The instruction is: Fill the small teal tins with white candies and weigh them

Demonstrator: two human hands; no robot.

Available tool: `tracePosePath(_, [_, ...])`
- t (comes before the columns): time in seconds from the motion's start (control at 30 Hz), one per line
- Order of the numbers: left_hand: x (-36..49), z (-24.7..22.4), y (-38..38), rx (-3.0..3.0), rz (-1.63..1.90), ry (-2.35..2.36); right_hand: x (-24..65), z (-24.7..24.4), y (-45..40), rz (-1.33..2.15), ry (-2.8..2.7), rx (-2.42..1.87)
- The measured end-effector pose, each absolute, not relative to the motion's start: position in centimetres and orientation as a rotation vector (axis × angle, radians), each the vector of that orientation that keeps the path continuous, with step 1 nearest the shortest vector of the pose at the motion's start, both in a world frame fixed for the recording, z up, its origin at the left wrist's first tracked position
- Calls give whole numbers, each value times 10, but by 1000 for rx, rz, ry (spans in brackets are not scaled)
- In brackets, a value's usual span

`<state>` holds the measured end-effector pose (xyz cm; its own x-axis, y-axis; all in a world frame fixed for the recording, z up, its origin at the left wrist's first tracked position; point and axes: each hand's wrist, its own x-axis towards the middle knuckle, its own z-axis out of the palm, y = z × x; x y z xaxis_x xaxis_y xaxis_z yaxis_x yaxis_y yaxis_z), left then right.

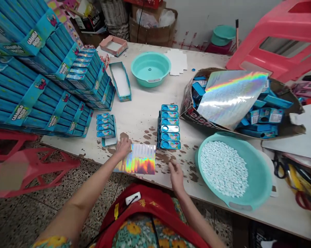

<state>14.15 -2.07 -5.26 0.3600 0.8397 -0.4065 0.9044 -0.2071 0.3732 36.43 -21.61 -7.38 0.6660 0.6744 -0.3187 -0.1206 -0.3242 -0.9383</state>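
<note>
My left hand (123, 148) rests on the left end of a shiny holographic sheet (142, 162), fingers stretched out toward a small blue tray (109, 140). That tray holds several blue candy boxes (105, 125) in its upper part. The sheet lies near the table's front edge, with a row of pale strips along its top. Right of the sheet, my right hand (177, 175) hovers with its fingers curled together; whatever may be between them is too small to make out. Ahead of it stands a row of blue boxes (170, 136) with round openings, one showing a silvery top.
A turquoise basin (259, 172) holds white candies (224, 168) at the right. Behind it, a torn carton (209, 122) contains blue boxes and a holographic sheet. Filled blue display boxes (41, 89) are stacked left. Another turquoise basin (150, 81) and a tray (121, 81) stand farther back.
</note>
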Motion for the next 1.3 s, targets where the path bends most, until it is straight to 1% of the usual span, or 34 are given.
tracePosePath(0.1, [111, -64, -29, 2092, -223, 1489, 329, -78, -249, 970, -663, -1796])
tracePosePath(0.17, [111, -66, -34, 2071, -232, 1414, 309, -71, -245, 988, -922, -1751])
tracePosePath(0.23, [117, -64, -37, 2041, -228, 1291, 292, -62, -224, 888, -1187, -1700])
tracePosePath(0.3, [124, -59, -39, 2018, -201, 1151, 279, -56, -195, 716, -1407, -1718])
tracePosePath(0.37, [127, -55, -39, 1976, -128, 1032, 271, -58, -167, 579, -1565, -1844])
tracePosePath(0.43, [126, -52, -37, 1942, -96, 995, 270, -66, -147, 530, -1651, -1980])
tracePosePath(0.6, [125, -57, -28, 1978, -201, 1088, 281, -86, -134, 514, -1734, -2040])
tracePosePath(0.87, [140, -72, -30, 1968, -178, 1125, 264, -103, -156, 361, -1828, -2063])
tracePosePath(1.03, [141, -80, -34, 1971, -189, 1158, 248, -110, -172, 457, -1809, -2028])
tracePosePath(1.17, [141, -82, -30, 2027, -183, 1160, 248, -102, -174, 442, -1751, -2005])
tracePosePath(1.3, [137, -81, -21, 2103, -169, 1172, 259, -72, -170, 371, -1708, -2056])
